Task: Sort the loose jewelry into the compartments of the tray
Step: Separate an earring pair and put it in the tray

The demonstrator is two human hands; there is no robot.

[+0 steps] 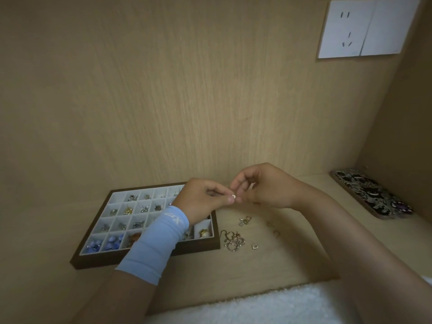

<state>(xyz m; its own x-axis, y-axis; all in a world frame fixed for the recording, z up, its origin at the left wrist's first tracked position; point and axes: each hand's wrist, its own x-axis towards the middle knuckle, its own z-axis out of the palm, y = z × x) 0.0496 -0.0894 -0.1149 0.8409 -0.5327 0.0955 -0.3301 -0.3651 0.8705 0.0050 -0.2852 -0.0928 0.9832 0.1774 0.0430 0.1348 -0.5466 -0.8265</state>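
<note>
A dark-framed tray (pixel 93 258) with white compartments lies on the wooden desk at the left; several compartments hold earrings, blue beads and a pearl piece. Above its right end my left hand (pixel 205 199), wearing a light blue wrist sleeve, pinches a tiny gold earring (pixel 233 196) between thumb and forefinger. My right hand (pixel 264 185) meets it from the right and pinches the same small piece with its fingertips. Loose gold jewelry (pixel 235 239) lies on the desk just right of the tray, with a small square piece (pixel 254 246) and a clasp piece (pixel 245 220) nearby.
A patterned phone case (pixel 374 195) lies at the far right by the side wall. A white wall socket (pixel 367 29) sits high on the back panel. White fluffy fabric (pixel 268 307) covers the desk's front edge. Two small rings (pixel 273 228) lie further right.
</note>
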